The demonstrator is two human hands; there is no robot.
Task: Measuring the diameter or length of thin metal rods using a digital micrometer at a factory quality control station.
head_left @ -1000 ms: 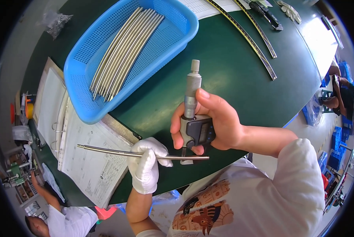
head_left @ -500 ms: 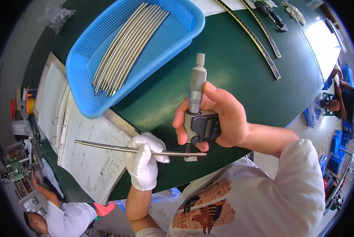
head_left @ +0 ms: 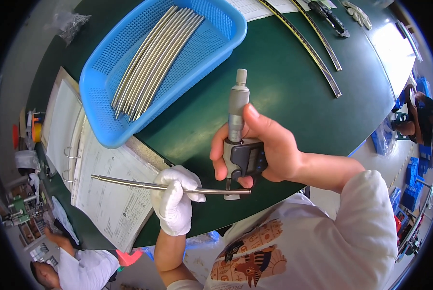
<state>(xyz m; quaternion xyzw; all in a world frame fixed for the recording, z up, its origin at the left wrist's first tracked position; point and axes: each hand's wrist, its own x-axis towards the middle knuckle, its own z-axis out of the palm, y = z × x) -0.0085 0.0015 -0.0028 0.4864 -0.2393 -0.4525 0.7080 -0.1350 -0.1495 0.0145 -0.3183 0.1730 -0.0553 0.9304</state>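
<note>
My left hand [head_left: 174,205], in a white glove, pinches a thin metal rod [head_left: 129,182] that lies almost level across the view. Bare, my right hand [head_left: 274,145] is wrapped round a digital micrometer [head_left: 236,111], held upright with its grey thimble at the top. The rod's right end sits in the measuring gap at the micrometer's lower end; whether both jaw faces touch it I cannot tell. Beyond my hands, a blue perforated basket [head_left: 102,133] holds several similar rods [head_left: 153,63] laid side by side.
Left of my gloved hand lies an open ring binder with printed sheets [head_left: 107,193]. Two dark strips with scale-like marks [head_left: 306,48], a black-handled tool [head_left: 328,18] and a white glove [head_left: 357,14] rest at the far right on the green table [head_left: 284,87]. Another person [head_left: 81,266] is at lower left.
The micrometer has shifted slightly left and down in view, and my right thumb now rests lower against its thimble. The rod's right end still sits in the gap.
</note>
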